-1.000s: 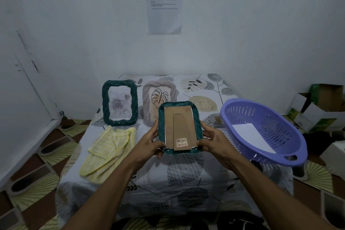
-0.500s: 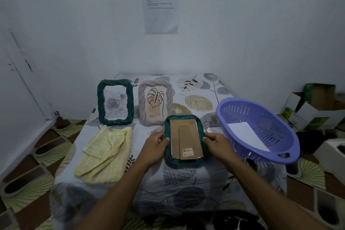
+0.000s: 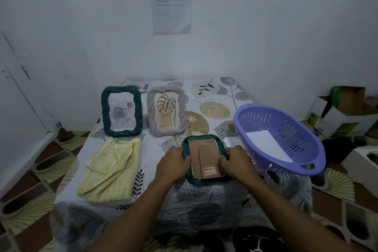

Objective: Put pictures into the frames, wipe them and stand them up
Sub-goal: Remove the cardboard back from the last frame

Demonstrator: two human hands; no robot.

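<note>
Two grips on the face-down frame: left hand and right hand curl round its long sides (long axis pointing away), both equally near.

I see teal frame lying face down, brown cardboard back up | dark green frame standing upright far left, rose picture inside | grey frame upright just beside it, leaf drawing inside | yellow cloth lying crumpled before them

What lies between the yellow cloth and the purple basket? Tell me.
In the head view: the face-down green frame, gripped at its sides by the left hand and right hand.
</note>
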